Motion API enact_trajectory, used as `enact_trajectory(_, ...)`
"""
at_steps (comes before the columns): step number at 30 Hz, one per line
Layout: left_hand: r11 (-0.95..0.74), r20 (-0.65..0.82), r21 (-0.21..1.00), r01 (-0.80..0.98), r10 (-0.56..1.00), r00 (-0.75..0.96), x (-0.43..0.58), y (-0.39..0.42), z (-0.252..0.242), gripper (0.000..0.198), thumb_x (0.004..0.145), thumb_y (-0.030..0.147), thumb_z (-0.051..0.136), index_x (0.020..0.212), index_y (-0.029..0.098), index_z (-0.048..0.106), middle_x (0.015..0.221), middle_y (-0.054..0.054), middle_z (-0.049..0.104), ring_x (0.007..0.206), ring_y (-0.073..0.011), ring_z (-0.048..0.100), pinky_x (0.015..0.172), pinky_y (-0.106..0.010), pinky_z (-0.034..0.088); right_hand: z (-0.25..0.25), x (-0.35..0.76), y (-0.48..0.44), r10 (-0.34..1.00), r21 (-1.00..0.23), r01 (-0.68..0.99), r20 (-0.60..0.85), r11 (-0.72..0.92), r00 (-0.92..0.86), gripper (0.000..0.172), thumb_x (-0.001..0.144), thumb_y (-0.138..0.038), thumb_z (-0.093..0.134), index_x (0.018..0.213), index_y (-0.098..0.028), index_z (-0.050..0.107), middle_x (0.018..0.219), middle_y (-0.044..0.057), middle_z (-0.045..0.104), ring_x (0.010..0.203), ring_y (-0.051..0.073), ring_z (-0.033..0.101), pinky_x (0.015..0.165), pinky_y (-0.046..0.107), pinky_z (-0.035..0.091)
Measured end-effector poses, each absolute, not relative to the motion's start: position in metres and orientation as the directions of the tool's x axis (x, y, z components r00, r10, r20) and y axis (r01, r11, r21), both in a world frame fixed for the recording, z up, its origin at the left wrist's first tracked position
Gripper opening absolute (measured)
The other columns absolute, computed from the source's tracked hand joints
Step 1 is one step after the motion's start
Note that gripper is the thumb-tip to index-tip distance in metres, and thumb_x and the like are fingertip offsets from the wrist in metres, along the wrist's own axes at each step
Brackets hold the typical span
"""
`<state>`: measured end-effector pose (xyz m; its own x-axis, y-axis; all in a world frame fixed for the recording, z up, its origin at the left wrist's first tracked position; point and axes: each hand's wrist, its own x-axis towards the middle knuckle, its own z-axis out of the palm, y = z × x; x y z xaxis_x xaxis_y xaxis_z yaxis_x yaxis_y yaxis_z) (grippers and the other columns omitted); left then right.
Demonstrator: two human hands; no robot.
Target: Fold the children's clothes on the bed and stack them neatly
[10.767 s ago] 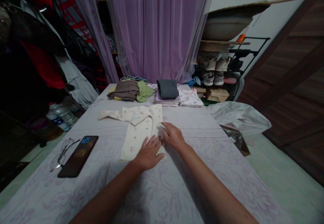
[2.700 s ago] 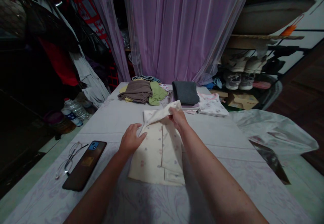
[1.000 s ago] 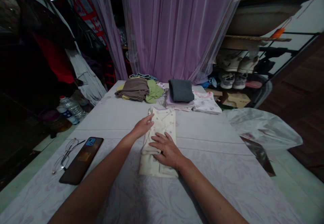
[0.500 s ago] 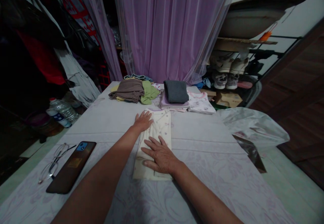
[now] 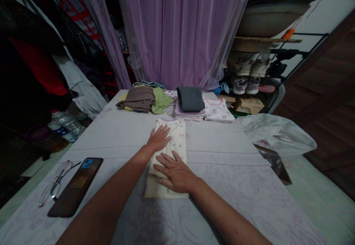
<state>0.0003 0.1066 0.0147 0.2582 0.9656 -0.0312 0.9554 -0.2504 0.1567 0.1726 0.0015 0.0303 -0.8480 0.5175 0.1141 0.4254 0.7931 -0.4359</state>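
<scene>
A cream garment with small printed spots, folded into a long narrow strip, lies flat in front of me. My left hand rests on its far part, palm down with fingers stretched out. Lower down, my right hand is spread flat over the near half of the same cloth. Neither hand grips anything. Beyond the garment stands a folded stack with a dark grey piece on top. Beside that stack is a folded white printed shirt with pink neckline.
A loose heap with a brown garment and a green cloth lies at the back left. On the near left are a phone and eyeglasses. Past the right edge sit a plastic bag and shoes.
My left hand has slid a little across the far part of the garment toward its middle. The right hand stays on the near half. The view has shifted slightly.
</scene>
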Motion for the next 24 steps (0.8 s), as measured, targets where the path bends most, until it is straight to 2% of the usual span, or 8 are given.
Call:
enact_trajectory(2,-0.241,-0.025,0.170,0.955,0.968,0.249,0.000,0.103,0.014,0.056,0.099,0.043,0.026,0.151,0.023,0.030,0.160,-0.007,0.026,0.148,-0.0256,0.018,0.118,-0.055,0.016,0.027,0.174,0.002,0.538,-0.500,0.395,0.177,0.770,-0.824,0.045,0.096,-0.047,0.044,0.136,-0.026,0.055,0.149,0.010,0.046,0.141,0.028,0.034,0.116,0.059,0.013)
enact_trajectory(4,-0.252,-0.006,0.191,0.949,0.966,0.258,-0.002,0.093,0.012,0.055,0.100,0.041,0.023,0.152,0.024,0.028,0.160,-0.007,0.026,0.148,-0.0242,0.018,0.118,-0.054,0.016,0.022,0.176,0.003,0.612,-0.618,0.352,0.273,0.703,-0.742,0.035,0.097,-0.039,0.044,0.120,-0.026,0.066,0.133,0.008,0.062,0.131,0.024,0.050,0.115,0.053,0.024)
enact_trajectory(7,-0.302,0.028,0.225,0.926,0.952,0.304,-0.010,0.075,0.002,0.056,0.100,0.041,0.022,0.153,0.024,0.026,0.159,-0.006,0.028,0.149,-0.0225,0.018,0.119,-0.052,0.015,0.012,0.179,0.004,0.794,-0.806,0.250,0.381,0.536,-0.474,0.033,0.096,-0.032,0.042,0.097,-0.023,0.074,0.106,0.007,0.074,0.104,0.018,0.067,0.099,0.038,0.047)
enact_trajectory(9,-0.321,0.034,0.248,0.914,0.946,0.323,-0.018,0.065,-0.004,0.056,0.100,0.042,0.023,0.152,0.023,0.028,0.159,-0.006,0.029,0.148,-0.0216,0.019,0.119,-0.050,0.016,0.007,0.181,0.009,0.866,-0.858,0.207,0.401,0.469,-0.299,0.030,0.094,-0.032,0.046,0.092,-0.022,0.074,0.098,0.008,0.075,0.094,0.018,0.069,0.089,0.032,0.052)
enact_trajectory(13,-0.336,0.054,0.304,0.891,0.940,0.336,-0.030,0.065,-0.004,0.052,0.100,0.040,0.025,0.148,0.024,0.037,0.157,-0.007,0.035,0.145,-0.0195,0.029,0.117,-0.043,0.026,0.006,0.181,0.033,0.917,-0.850,0.345,0.369,0.399,-0.151,0.024,0.086,-0.029,0.052,0.095,-0.023,0.073,0.096,0.005,0.075,0.090,0.018,0.068,0.085,0.031,0.053)
enact_trajectory(17,-0.317,0.112,0.267,0.910,0.948,0.298,-0.025,0.088,0.019,0.047,0.097,0.026,0.033,0.142,0.023,0.048,0.152,-0.009,0.042,0.139,-0.0202,0.039,0.114,-0.039,0.032,0.023,0.173,0.070,0.989,-0.754,0.641,0.119,0.145,-0.084,0.033,0.082,-0.027,0.055,0.111,-0.024,0.068,0.095,0.003,0.075,0.086,0.019,0.068,0.079,0.030,0.051)
enact_trajectory(21,-0.334,0.085,0.131,0.933,0.942,0.325,-0.014,0.112,0.043,0.042,0.092,0.018,0.040,0.127,0.029,0.061,0.153,-0.006,0.042,0.143,-0.0247,0.032,0.118,-0.049,0.021,0.038,0.164,0.094,0.992,-0.616,0.784,-0.042,0.069,-0.120,0.038,0.080,-0.028,0.060,0.117,-0.025,0.065,0.089,0.002,0.074,0.085,0.019,0.067,0.075,0.028,0.048)
enact_trajectory(24,-0.374,0.040,0.064,0.925,0.928,0.372,-0.012,0.124,0.051,0.028,0.090,0.020,0.049,0.109,0.027,0.068,0.151,-0.004,0.044,0.144,-0.0258,0.029,0.119,-0.052,0.014,0.036,0.161,0.103,0.986,-0.615,0.785,-0.076,0.073,-0.151,0.037,0.078,-0.021,0.059,0.114,-0.025,0.067,0.088,0.000,0.073,0.082,0.016,0.065,0.073,0.025,0.046)
